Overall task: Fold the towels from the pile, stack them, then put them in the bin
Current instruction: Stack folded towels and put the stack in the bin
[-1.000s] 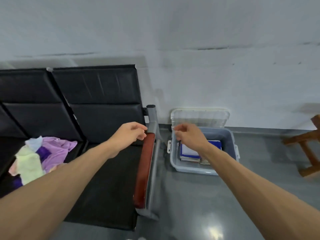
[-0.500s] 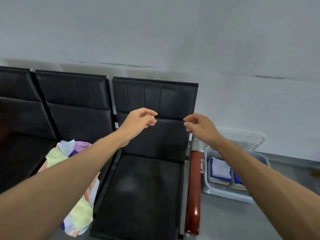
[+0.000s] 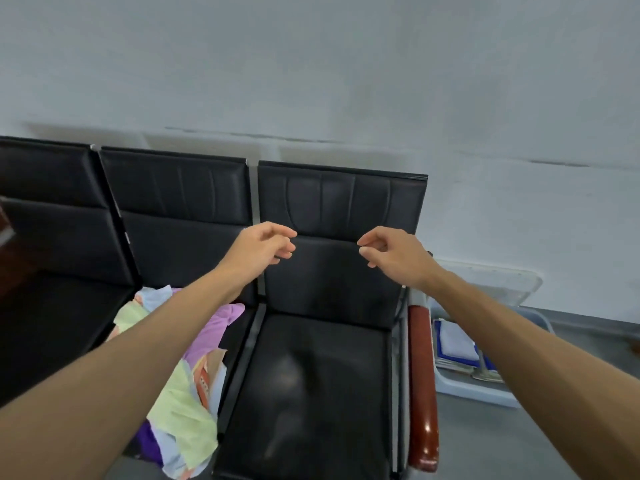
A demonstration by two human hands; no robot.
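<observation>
A pile of loose towels (image 3: 187, 393) in purple, pale green and light blue lies on the middle seat of a black bench, partly hidden by my left forearm. A pale blue plastic bin (image 3: 474, 393) stands on the floor to the right of the bench, with folded blue and white towels (image 3: 453, 344) inside. My left hand (image 3: 259, 249) and my right hand (image 3: 391, 251) hover side by side in the air in front of the right seat's backrest. Both hold nothing, and their fingers hang loosely curled.
The right seat (image 3: 308, 393) of the bench is bare black leather. A red-brown wooden armrest (image 3: 420, 386) runs between that seat and the bin. The bin's clear lid (image 3: 491, 282) leans against the white wall behind it. Grey floor lies to the right.
The view has swung left from the bin to the bench. Both hands have come away from the bin area and now hover over the right seat, a little further apart.
</observation>
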